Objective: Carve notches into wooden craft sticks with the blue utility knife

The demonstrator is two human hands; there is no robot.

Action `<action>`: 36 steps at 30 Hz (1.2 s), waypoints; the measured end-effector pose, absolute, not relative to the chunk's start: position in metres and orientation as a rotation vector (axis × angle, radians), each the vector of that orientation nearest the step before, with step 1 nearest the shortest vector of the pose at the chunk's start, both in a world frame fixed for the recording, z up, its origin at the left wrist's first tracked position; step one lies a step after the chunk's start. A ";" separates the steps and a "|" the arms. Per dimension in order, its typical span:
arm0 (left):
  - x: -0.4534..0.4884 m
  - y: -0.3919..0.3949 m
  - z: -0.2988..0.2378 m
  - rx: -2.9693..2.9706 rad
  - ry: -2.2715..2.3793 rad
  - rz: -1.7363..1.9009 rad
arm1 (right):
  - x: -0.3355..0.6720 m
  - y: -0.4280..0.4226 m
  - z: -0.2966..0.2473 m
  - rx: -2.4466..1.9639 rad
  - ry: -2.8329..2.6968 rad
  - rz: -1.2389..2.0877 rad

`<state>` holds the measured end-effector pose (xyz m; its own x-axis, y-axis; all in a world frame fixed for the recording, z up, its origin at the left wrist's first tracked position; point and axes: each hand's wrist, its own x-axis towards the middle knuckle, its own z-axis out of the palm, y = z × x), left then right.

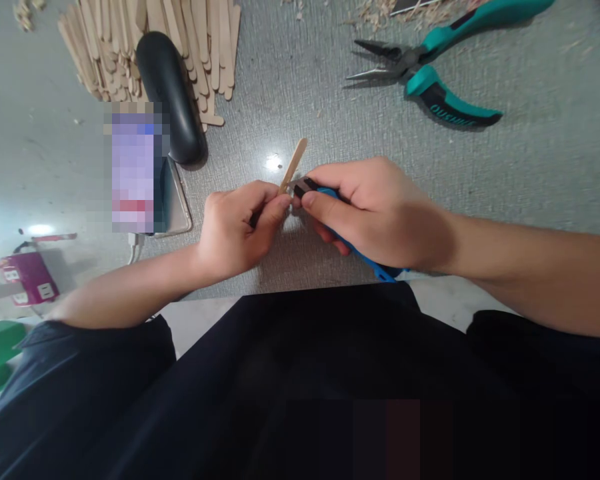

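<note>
Two bare hands meet above the grey textured desk (530,167). The left hand (235,230) has its grip closed on a flat pale wooden craft stick (295,162), whose free end points to one o'clock. The right hand (375,210) is clamped around a blue-handled utility knife (380,270), its black nose (the blade itself is hard to make out) touching the stick. At eleven o'clock lies a heap of similar wooden sticks (200,40) under a black oblong case (170,93); at one o'clock, teal-handled long-nose pliers (430,73). Fingers hide the stick's lower end.

Bare forearms, no sleeves in view; dark clothing (black, perhaps navy) below.
</note>
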<state>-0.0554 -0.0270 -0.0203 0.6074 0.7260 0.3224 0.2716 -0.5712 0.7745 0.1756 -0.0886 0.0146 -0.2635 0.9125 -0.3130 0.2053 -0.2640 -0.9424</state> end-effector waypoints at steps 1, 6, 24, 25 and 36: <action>-0.056 -0.027 -0.019 2.124 0.783 0.851 | 0.177 -0.088 0.013 -1.365 -1.363 1.626; -0.057 -0.029 -0.013 1.942 0.756 0.808 | 0.184 -0.084 0.010 -1.189 -1.366 1.682; -0.054 -0.032 -0.017 1.585 0.876 0.599 | 0.189 -0.080 0.010 -1.282 -1.411 1.620; -0.053 -0.033 -0.017 1.561 0.885 0.601 | 0.188 -0.080 0.009 -1.288 -1.410 1.623; -0.054 -0.032 -0.017 1.629 0.713 0.546 | 0.179 -0.082 0.022 -1.406 -1.186 1.290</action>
